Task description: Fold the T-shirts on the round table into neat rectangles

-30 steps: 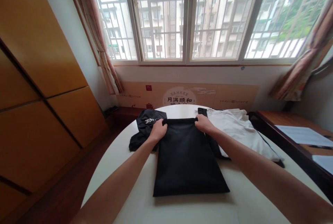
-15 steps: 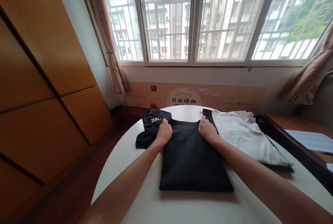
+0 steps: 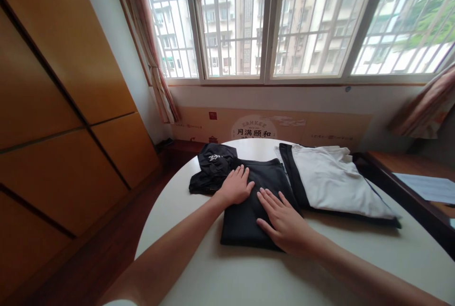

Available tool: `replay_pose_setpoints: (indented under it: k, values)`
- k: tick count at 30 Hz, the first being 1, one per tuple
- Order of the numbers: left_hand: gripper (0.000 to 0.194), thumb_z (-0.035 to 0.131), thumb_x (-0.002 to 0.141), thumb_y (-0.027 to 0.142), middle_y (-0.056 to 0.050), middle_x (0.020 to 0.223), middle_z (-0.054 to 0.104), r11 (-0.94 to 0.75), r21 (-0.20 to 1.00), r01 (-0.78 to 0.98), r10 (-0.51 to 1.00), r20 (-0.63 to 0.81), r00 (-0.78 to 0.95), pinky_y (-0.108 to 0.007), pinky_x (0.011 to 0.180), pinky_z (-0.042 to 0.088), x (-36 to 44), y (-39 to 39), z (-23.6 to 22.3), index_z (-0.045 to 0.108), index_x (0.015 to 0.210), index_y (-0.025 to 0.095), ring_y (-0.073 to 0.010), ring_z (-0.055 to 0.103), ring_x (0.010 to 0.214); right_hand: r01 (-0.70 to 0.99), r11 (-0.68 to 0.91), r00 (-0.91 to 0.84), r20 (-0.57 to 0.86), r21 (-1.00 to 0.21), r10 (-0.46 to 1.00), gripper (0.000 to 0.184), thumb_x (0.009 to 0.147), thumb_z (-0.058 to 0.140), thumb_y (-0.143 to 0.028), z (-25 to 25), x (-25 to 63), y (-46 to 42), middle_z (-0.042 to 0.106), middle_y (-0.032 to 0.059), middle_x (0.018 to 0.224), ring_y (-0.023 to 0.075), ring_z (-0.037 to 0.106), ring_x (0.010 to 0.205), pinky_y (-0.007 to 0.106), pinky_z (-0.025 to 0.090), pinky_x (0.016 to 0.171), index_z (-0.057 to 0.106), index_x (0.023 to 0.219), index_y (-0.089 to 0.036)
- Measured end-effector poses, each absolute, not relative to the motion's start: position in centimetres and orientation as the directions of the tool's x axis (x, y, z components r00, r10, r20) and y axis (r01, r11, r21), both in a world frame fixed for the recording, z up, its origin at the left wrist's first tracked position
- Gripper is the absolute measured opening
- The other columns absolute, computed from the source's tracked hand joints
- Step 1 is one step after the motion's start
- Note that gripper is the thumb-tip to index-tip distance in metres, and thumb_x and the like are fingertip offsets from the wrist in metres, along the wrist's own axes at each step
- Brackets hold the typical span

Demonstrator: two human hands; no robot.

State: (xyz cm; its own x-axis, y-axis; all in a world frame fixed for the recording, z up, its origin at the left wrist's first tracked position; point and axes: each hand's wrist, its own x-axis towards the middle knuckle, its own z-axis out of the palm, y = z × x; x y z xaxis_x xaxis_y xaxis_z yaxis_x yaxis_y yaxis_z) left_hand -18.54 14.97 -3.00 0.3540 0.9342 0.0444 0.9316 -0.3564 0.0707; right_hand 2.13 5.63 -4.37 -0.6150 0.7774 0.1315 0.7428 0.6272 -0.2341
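Observation:
A black garment (image 3: 241,223), folded into a flat rectangle, lies on the white round table (image 3: 199,268). My left hand (image 3: 237,185) rests flat on its upper left part with the fingers out. Lower and to the right, my right hand (image 3: 279,218) lies palm down on the same cloth, thumb and fingers apart. Part of the garment is hidden under both hands. Beside its upper left edge is a crumpled black cloth item (image 3: 213,166) with a white print. To the right lies a white garment (image 3: 330,178) with black edging, partly over something dark.
A wooden desk (image 3: 382,164) with white papers (image 3: 423,187) stands at the right. Wooden cabinets (image 3: 117,149) rise on the left. Beyond the table are a printed banner (image 3: 327,126), barred windows (image 3: 227,26) and tied curtains (image 3: 161,93).
Both hands have let go of the garment's far edge. They have moved nearer to me and now lie spread on its top. The view has shifted slightly.

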Motion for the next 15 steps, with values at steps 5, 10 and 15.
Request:
replay_pose_setpoints:
  k: [5, 10, 15]
  values:
    - [0.079, 0.030, 0.105, 0.053, -0.028, 0.168, 0.027, -0.220, 0.017, 0.975, 0.974, 0.062, 0.219, -0.049, 0.129, 0.014, -18.5, 15.1, -2.7, 0.032, 0.161, -0.004, -0.0352, 0.023, 0.160, 0.683, 0.679, -0.671, 0.135, -0.270, 0.729, 0.082, 0.105, 0.045, -0.057, -3.9, 3.4, 3.5, 0.017, 0.0196, 0.172, 0.0335, 0.016, 0.161, 0.062, 0.013, 0.129, 0.020, 0.168, -0.013]
    - [0.089, 0.046, 0.096, 0.059, -0.035, 0.163, 0.033, -0.130, -0.082, 0.988, 0.983, 0.119, 0.139, -0.055, 0.126, 0.017, -18.0, 13.7, -2.1, 0.041, 0.154, -0.009, -0.0476, 0.026, 0.156, 0.561, 0.768, -0.783, 0.103, -0.308, 0.613, 0.078, 0.102, 0.055, -0.058, -4.1, 4.7, 0.8, 0.012, 0.0126, 0.174, 0.0396, 0.012, 0.160, 0.075, 0.010, 0.122, 0.017, 0.168, -0.038]
    - [0.088, 0.040, 0.101, 0.056, -0.039, 0.161, 0.031, -0.088, -0.140, 0.986, 0.992, 0.074, 0.099, -0.055, 0.127, 0.016, -17.6, 12.8, -1.4, 0.037, 0.153, -0.015, -0.0473, 0.027, 0.156, 0.488, 0.862, -0.830, 0.233, -0.137, 0.507, 0.084, 0.097, 0.063, -0.061, -6.7, 5.3, -1.3, 0.024, 0.0197, 0.170, 0.0512, 0.032, 0.151, 0.081, 0.032, 0.111, 0.021, 0.167, -0.040]
